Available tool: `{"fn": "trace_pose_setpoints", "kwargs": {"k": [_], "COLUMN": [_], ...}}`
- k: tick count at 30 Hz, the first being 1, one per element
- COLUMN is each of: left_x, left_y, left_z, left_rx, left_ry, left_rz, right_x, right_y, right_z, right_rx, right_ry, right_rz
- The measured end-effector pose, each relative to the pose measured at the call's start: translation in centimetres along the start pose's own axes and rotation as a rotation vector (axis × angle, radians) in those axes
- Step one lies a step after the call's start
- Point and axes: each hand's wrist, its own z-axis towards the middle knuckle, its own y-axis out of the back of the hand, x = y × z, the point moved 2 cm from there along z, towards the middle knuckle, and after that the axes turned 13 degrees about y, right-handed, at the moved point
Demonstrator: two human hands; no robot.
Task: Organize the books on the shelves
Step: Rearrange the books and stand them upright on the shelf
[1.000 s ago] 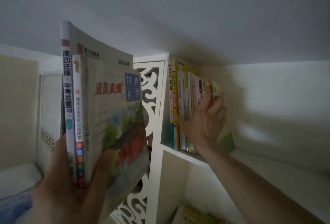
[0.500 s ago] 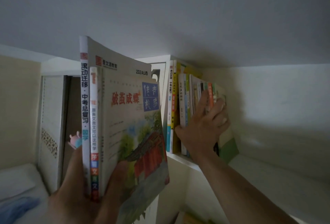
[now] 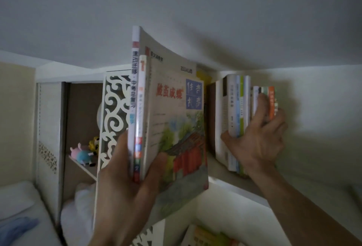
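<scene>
My left hand point(image 3: 125, 193) grips the bottom of a stack of upright books point(image 3: 170, 112), thumb across the illustrated front cover, spines facing me. The stack is raised in front of the top shelf point(image 3: 231, 185), just left of a gap in the row. My right hand point(image 3: 258, 138) grips a row of standing books point(image 3: 237, 118) on that shelf, thumb at the left spines and fingers curled round the right end by an orange spine. A yellow book point(image 3: 203, 76) shows behind the held stack.
A white carved fretwork panel point(image 3: 113, 120) forms the shelf unit's left side. Plush toys point(image 3: 84, 153) lie on a lower shelf behind it. More books point(image 3: 211, 236) lie in the compartment below. The ceiling hangs close above; a white wall is at right.
My left hand has carried the stack up and to the right, toward the shelf. My right hand has slid the row of books rightward, opening a gap at the shelf's left end.
</scene>
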Motion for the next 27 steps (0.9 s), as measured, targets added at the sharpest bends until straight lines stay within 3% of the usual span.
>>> {"fn": "trace_pose_setpoints", "kwargs": {"k": [6, 21, 27], "left_x": [0.5, 7.2, 7.6], "left_y": [-5.5, -15.8, -18.4], "left_z": [3.8, 9.5, 8.9], "left_rx": [0.100, -0.023, -0.063], "left_ry": [-0.039, 0.011, 0.058], "left_rz": [0.071, 0.401, 0.273], "right_x": [-3.6, -4.9, -1.0], "right_y": [3.0, 5.1, 3.0], "right_z": [-0.4, -1.3, -0.9], "right_rx": [-0.037, -0.082, -0.080], "right_ry": [-0.027, -0.030, -0.065], "right_rz": [0.013, -0.022, 0.021]}}
